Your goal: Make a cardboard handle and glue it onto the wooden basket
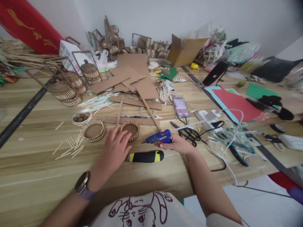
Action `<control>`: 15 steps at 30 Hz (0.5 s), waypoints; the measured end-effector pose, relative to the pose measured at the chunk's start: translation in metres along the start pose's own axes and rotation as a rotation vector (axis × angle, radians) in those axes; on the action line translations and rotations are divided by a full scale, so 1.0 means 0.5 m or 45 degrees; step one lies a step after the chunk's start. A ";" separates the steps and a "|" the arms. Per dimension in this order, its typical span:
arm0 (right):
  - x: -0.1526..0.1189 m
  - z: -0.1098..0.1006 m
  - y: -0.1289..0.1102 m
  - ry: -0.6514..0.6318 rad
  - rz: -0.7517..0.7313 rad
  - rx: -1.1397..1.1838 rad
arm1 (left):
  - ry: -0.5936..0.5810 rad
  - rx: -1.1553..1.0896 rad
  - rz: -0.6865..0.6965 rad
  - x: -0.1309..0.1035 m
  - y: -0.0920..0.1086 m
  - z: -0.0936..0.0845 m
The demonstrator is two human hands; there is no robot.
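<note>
One basket (130, 122) sits between spread left hand (115, 148) and right hand (178, 144) gripping glue gun (161, 136).

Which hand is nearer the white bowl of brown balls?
Left. The left hand is right of the bowl; the right hand is farther right, holding the blue glue gun.

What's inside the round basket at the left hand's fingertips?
Inside the basket there's a flat brown base. The left hand covers its near-left part, so that bit can't be seen.
</note>
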State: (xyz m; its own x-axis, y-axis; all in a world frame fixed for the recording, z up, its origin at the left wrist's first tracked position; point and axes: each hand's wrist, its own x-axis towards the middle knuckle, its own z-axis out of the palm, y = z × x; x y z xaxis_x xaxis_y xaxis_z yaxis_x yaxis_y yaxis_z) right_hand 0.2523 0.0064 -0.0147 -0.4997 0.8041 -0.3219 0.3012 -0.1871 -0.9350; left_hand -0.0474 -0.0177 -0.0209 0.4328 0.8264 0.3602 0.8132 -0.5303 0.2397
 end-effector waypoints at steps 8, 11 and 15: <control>0.003 -0.001 0.009 -0.006 0.013 -0.049 | -0.119 0.072 -0.017 0.042 0.006 0.002; 0.004 -0.004 0.013 -0.021 0.012 -0.075 | -0.149 0.145 -0.022 0.053 0.008 0.009; 0.005 -0.005 0.014 -0.014 0.028 -0.069 | -0.136 0.124 -0.014 0.057 0.000 0.025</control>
State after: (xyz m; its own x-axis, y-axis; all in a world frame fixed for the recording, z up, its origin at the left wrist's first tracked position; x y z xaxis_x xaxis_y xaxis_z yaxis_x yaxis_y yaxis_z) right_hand 0.2548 0.0085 -0.0217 -0.5015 0.7938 -0.3439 0.3558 -0.1731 -0.9184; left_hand -0.0303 0.0080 -0.0218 0.4580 0.8503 0.2591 0.8499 -0.5043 0.1528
